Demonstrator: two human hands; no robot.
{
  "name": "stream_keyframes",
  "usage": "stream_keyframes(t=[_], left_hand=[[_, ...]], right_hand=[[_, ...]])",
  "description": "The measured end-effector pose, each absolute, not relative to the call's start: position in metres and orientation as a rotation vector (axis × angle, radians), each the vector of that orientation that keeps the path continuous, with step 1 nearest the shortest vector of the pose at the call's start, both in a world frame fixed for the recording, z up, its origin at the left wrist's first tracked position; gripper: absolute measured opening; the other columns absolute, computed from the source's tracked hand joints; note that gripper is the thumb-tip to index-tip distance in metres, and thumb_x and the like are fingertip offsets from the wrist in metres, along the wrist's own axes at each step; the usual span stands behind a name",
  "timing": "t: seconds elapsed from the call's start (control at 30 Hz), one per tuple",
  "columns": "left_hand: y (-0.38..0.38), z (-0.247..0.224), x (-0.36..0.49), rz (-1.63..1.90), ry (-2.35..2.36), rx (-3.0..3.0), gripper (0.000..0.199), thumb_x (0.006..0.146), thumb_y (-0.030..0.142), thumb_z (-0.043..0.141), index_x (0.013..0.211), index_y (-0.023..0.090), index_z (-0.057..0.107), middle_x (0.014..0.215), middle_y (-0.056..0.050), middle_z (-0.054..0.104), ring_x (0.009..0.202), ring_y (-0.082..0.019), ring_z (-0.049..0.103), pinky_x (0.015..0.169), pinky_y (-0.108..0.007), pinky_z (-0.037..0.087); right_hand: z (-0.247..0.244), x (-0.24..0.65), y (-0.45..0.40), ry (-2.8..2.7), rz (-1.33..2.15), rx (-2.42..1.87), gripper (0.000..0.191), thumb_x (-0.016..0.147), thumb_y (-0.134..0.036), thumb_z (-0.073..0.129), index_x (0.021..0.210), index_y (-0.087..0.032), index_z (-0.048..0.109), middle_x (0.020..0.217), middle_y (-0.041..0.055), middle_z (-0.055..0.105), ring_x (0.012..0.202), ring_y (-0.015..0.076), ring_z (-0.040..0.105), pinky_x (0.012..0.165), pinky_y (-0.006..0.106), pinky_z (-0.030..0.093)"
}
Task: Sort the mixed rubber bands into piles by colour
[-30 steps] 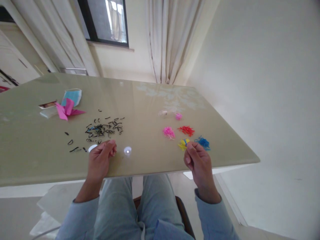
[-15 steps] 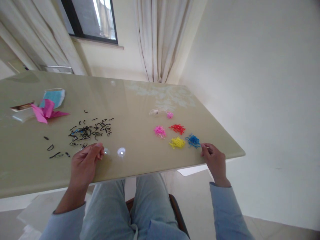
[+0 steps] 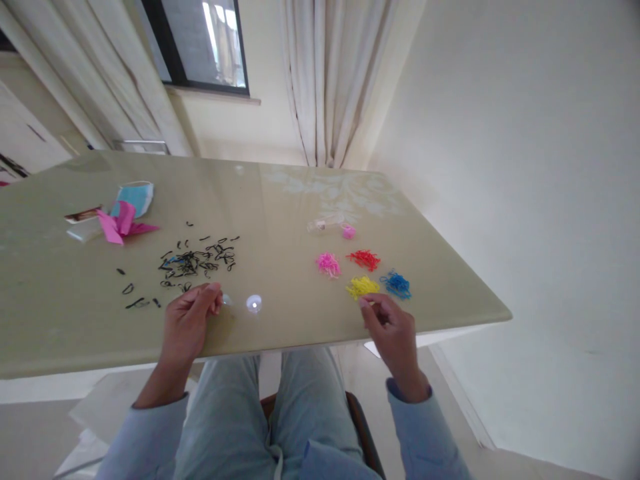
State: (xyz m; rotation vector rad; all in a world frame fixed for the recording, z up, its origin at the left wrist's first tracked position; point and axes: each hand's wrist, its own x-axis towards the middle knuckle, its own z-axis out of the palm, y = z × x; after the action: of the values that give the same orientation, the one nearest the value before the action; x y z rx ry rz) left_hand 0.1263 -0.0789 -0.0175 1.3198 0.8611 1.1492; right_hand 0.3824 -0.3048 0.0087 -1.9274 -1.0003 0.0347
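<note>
My left hand (image 3: 193,319) rests on the table edge with its fingers curled together, just in front of a scattered heap of black rubber bands (image 3: 187,263). Whatever its fingertips hold is hidden. My right hand (image 3: 393,328) has thumb and forefinger pinched at the near side of a pile of yellow rubber bands (image 3: 363,287); anything between the tips is too small to make out. Close by lie piles of blue rubber bands (image 3: 397,285), red rubber bands (image 3: 365,259) and pink rubber bands (image 3: 328,265).
A clear tube-like container (image 3: 325,223) lies behind the piles, beside a small pink item (image 3: 349,231). Far left on the table (image 3: 280,200) are a blue face mask (image 3: 135,199), folded pink paper (image 3: 123,223) and a clear packet (image 3: 84,230). A wall stands to the right.
My right hand has moved left, from the blue pile to the yellow pile. My left hand stays by the black bands. The whole view has shifted slightly.
</note>
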Motion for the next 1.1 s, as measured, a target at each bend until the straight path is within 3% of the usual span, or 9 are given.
stream_keyframes(t=[0.2,0.33,0.53,0.67,0.8,0.9,1.1], left_hand=[[-0.078,-0.016,0.128,1.123,0.914,1.533,0.042,0.085,0.035,0.061,0.049,0.020,0.047,0.057,0.001,0.051,0.059,-0.013,0.048,0.060,-0.027,0.038],[-0.081,-0.013,0.129,1.107,0.918,1.540,0.042,0.086,0.034,0.059,0.050,0.019,0.045,0.056,0.002,0.050,0.058,-0.012,0.047,0.060,-0.026,0.039],[-0.059,0.009,0.119,1.144,0.873,1.158,0.038,0.079,0.045,0.061,0.058,0.020,0.040,0.058,0.003,0.049,0.048,-0.008,0.041,0.049,-0.024,0.035],[-0.020,0.030,0.093,1.230,1.051,1.380,0.030,0.079,0.046,0.056,0.065,0.020,0.049,0.060,0.002,0.053,0.048,-0.010,0.044,0.049,-0.024,0.038],[0.025,0.038,0.071,0.891,1.504,2.176,0.023,0.074,0.039,0.062,0.076,0.018,0.069,0.074,-0.005,0.069,0.064,-0.016,0.059,0.063,-0.028,0.046],[0.047,0.035,0.067,0.511,1.557,2.455,0.029,0.079,0.034,0.055,0.087,0.017,0.077,0.087,-0.009,0.075,0.078,-0.021,0.065,0.074,-0.030,0.047],[0.056,0.025,0.077,0.339,1.728,2.445,0.031,0.079,0.028,0.051,0.081,0.015,0.080,0.085,-0.014,0.076,0.078,-0.025,0.067,0.069,-0.031,0.048]], right_hand=[[0.005,0.334,-0.228,-1.449,0.391,-1.718,0.022,0.093,-0.036,0.055,0.094,-0.022,0.071,0.066,0.0006,0.068,0.057,0.0133,0.059,0.058,0.024,0.042],[0.002,0.334,-0.191,-1.497,0.420,-1.785,0.021,0.091,-0.031,0.054,0.091,-0.020,0.072,0.071,0.0030,0.070,0.063,0.0159,0.062,0.061,0.025,0.041],[-0.004,0.342,-0.198,-1.425,0.505,-1.680,0.027,0.092,-0.039,0.053,0.090,-0.019,0.071,0.067,0.0023,0.068,0.059,0.0168,0.060,0.057,0.026,0.042],[-0.005,0.342,-0.205,-1.409,0.543,-1.639,0.029,0.092,-0.041,0.053,0.089,-0.019,0.071,0.064,0.0014,0.066,0.056,0.0164,0.059,0.055,0.026,0.043],[-0.005,0.340,-0.204,-1.413,0.512,-1.650,0.030,0.092,-0.043,0.054,0.091,-0.019,0.071,0.067,0.0030,0.069,0.059,0.0177,0.061,0.057,0.027,0.046],[-0.006,0.341,-0.202,-1.410,0.520,-1.644,0.031,0.091,-0.044,0.054,0.091,-0.019,0.071,0.071,0.0046,0.071,0.061,0.0188,0.063,0.059,0.029,0.048],[-0.007,0.342,-0.202,-1.422,0.544,-1.637,0.031,0.091,-0.044,0.054,0.091,-0.019,0.071,0.071,0.0045,0.071,0.061,0.0188,0.063,0.059,0.029,0.048]])
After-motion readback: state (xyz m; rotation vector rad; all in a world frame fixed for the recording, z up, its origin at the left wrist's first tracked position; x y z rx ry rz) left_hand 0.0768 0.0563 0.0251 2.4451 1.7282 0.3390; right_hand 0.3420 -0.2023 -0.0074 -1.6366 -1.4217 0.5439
